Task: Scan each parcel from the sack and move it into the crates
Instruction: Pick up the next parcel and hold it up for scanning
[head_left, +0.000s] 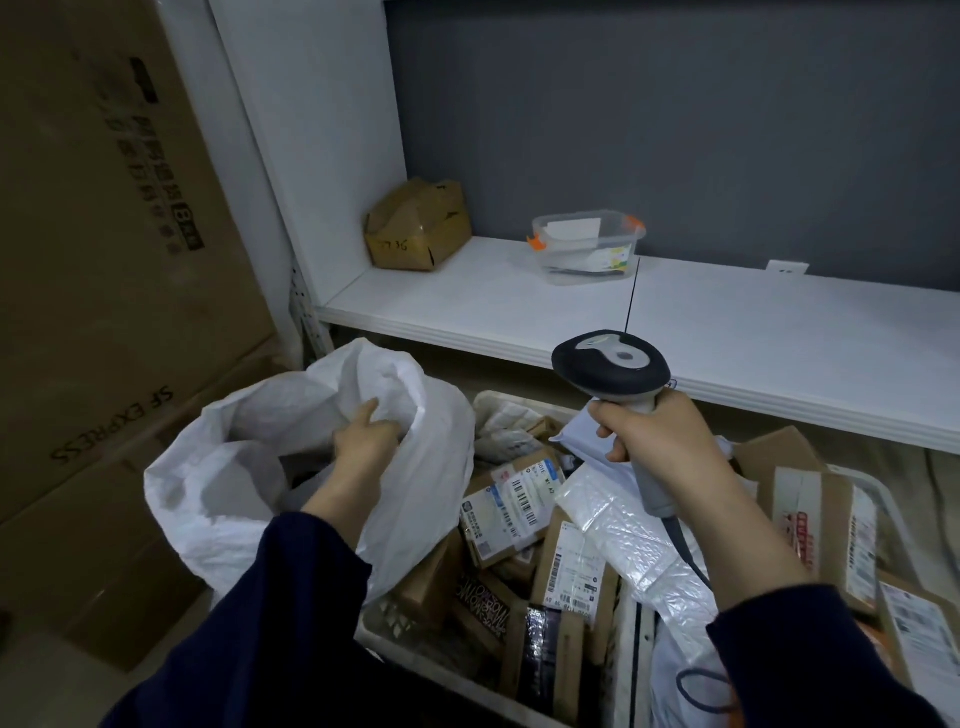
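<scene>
A white woven sack (234, 467) stands open at the lower left. My left hand (363, 441) grips the far rim of its mouth, fingers curled into the fabric; the sack's contents are hidden. My right hand (654, 441) holds a grey and black barcode scanner (613, 369) by its handle, head up, above the crates. A white crate (498, 402) beside the sack is piled with several cardboard parcels (514, 504) bearing barcode labels. A white bubble mailer (634, 545) lies across the pile. A second crate (878, 486) at the right holds more boxes.
A white shelf (727, 332) runs behind the crates, carrying a small brown box (415, 226) and a clear plastic tub (587, 244) with orange clips. Large cardboard cartons (104, 260) are stacked at the left. The scanner's cable (685, 556) trails down past my right wrist.
</scene>
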